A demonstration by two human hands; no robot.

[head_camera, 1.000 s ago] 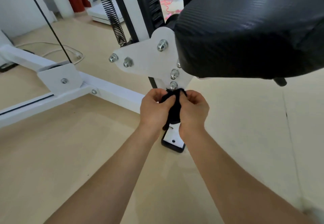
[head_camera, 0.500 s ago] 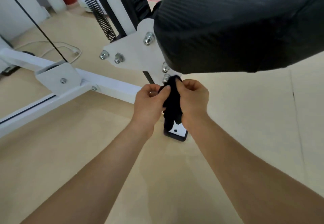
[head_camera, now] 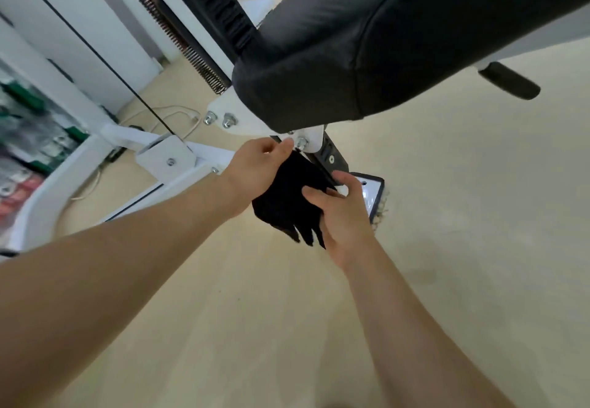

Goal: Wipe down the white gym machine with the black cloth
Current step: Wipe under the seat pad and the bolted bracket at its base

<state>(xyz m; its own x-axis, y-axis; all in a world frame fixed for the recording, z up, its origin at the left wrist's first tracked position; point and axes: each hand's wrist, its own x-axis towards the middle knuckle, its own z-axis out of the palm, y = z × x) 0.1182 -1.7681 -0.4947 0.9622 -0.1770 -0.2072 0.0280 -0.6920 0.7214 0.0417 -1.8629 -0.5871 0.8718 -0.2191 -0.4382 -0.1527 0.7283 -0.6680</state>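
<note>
A black cloth (head_camera: 287, 196) hangs between two hands, just under the bolted bracket (head_camera: 314, 138) of the white gym machine (head_camera: 178, 157) and its black padded seat (head_camera: 351, 40). The left hand (head_camera: 258, 168) pinches the top corner; the right hand (head_camera: 343, 216) seems to grip the lower edge. Likely soft, light and limp; best bunched in one palm.
</note>
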